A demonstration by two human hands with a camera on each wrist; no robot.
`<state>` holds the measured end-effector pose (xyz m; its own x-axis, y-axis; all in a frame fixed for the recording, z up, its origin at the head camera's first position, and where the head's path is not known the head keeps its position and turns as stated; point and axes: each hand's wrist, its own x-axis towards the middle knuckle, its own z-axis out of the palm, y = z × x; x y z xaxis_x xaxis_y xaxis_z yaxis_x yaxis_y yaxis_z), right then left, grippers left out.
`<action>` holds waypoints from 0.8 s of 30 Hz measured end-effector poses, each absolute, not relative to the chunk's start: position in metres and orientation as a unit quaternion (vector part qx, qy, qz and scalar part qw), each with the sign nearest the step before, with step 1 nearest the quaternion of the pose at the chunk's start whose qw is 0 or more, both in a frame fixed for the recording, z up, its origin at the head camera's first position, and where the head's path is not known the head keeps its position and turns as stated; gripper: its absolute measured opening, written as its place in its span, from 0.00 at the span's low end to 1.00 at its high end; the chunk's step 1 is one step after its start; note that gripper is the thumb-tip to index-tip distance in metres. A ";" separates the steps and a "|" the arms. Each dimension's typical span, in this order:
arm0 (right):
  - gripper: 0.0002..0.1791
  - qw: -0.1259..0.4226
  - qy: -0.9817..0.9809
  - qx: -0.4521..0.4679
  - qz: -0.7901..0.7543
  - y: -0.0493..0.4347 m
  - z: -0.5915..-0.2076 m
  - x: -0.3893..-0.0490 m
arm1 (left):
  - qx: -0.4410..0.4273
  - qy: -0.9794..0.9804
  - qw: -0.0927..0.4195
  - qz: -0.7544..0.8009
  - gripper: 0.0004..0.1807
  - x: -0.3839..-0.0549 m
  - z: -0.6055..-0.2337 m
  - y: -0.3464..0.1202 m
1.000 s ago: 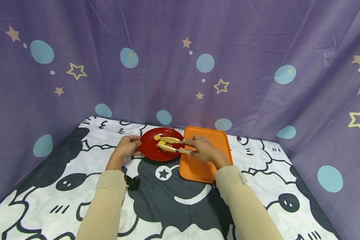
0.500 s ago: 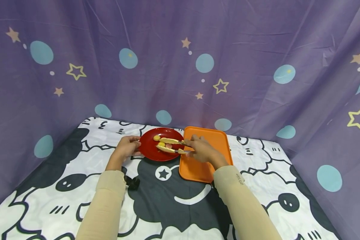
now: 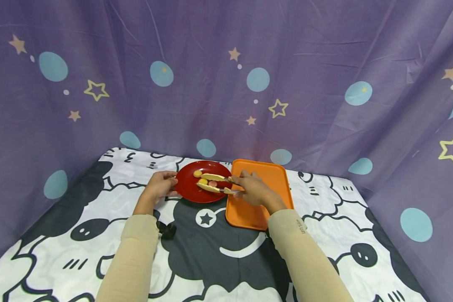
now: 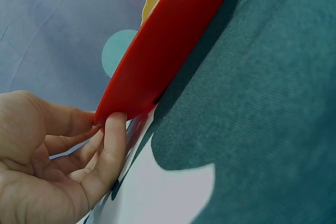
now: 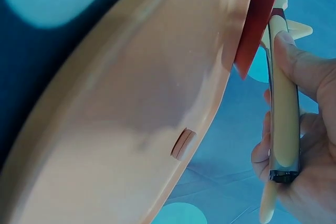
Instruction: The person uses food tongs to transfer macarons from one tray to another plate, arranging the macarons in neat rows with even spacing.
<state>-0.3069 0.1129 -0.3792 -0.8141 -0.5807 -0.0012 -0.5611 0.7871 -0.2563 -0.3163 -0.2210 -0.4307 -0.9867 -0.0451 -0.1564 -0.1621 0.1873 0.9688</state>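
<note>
My left hand (image 3: 160,184) pinches the left rim of a red plate (image 3: 185,186); the left wrist view shows thumb and fingers on the plate's edge (image 4: 152,61). On the plate lie a yellow round piece (image 3: 197,173), a second yellow piece (image 3: 204,181) and a pinkish round piece (image 3: 213,183). My right hand (image 3: 254,188) grips tongs (image 3: 211,188) with cream-coloured ends, their arms spread above the plate. The pinkish piece shows between these arms; contact cannot be told. In the right wrist view, thumb and fingers wrap the tongs' handle (image 5: 285,108).
An orange tray (image 3: 275,176) lies right of the plate, beneath my right hand. The right wrist view shows a small brownish-pink disc (image 5: 184,144) on it. A sheep-patterned cloth (image 3: 196,260) covers the table. Behind hangs a purple curtain (image 3: 211,92).
My right hand and the tongs have shifted very slightly over the plate, and the pinkish piece shows more clearly between the arms. My left hand and the plate look unmoved.
</note>
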 end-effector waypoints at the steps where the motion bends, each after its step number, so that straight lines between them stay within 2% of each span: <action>1: 0.31 0.040 0.944 -0.302 -0.124 0.113 -0.380 -0.307 | -0.067 0.768 0.046 0.635 0.24 -0.316 -0.431 -0.221; 12: 0.35 0.038 0.947 -0.295 -0.125 0.116 -0.379 -0.305 | -0.071 0.769 0.044 0.633 0.23 -0.317 -0.431 -0.220; 24: 0.37 0.010 0.941 -0.309 -0.136 0.130 -0.376 -0.300 | -0.069 0.772 0.046 0.631 0.24 -0.317 -0.431 -0.221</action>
<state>-0.3003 0.1298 -0.3757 -0.8087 -0.5846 0.0650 -0.5790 0.7718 -0.2626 -0.3169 -0.2211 -0.4312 -0.9863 -0.0488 -0.1576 -0.1642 0.1950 0.9670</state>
